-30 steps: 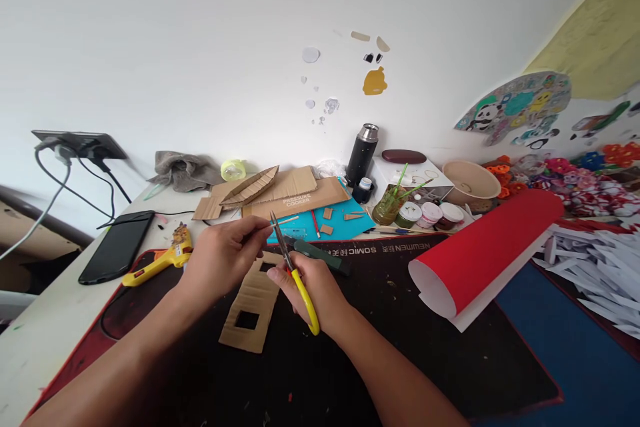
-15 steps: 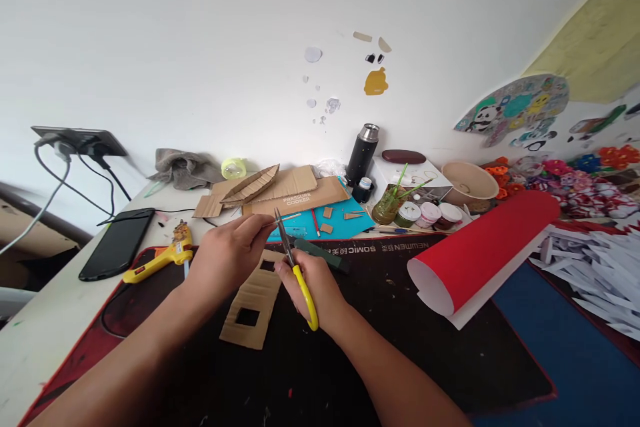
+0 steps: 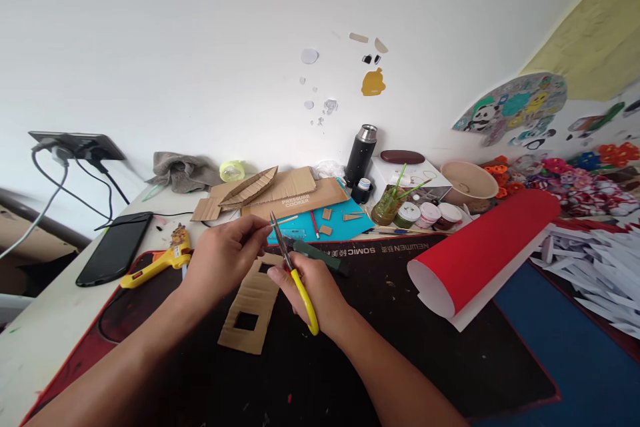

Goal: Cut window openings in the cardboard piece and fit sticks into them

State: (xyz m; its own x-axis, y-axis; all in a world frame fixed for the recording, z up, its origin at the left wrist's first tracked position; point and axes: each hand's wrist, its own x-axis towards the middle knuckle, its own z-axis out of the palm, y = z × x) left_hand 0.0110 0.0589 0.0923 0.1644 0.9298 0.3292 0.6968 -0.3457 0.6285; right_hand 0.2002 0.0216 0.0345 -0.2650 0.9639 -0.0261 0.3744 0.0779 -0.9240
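Observation:
My right hand point(image 3: 317, 283) grips yellow-handled scissors point(image 3: 303, 299), their blades pointing up and away, nearly together. Close to the blade tips, my left hand point(image 3: 227, 257) pinches thumb and fingers together; whatever is between them is too small to make out. A thin pale stick point(image 3: 288, 219) shows just beyond the blades, and I cannot tell whether it is held or lies on the blue sheet point(image 3: 340, 228). Below the hands, a cardboard strip with square cutouts point(image 3: 253, 303) lies on the black mat point(image 3: 400, 347). A dark green tool point(image 3: 320, 255) is partly hidden behind my right hand.
To the left are a yellow glue gun point(image 3: 157, 265) and a black phone point(image 3: 114, 249). Behind lie cardboard pieces point(image 3: 320, 195) and a red pencil point(image 3: 315, 223). A black flask point(image 3: 361, 155), paint jars point(image 3: 407, 215) and a red paper roll point(image 3: 493, 250) stand or lie rightward.
My left fingertips have drawn back slightly from the scissor blades, toward me. My right thumb has shifted outward on the handle. The view has moved a little.

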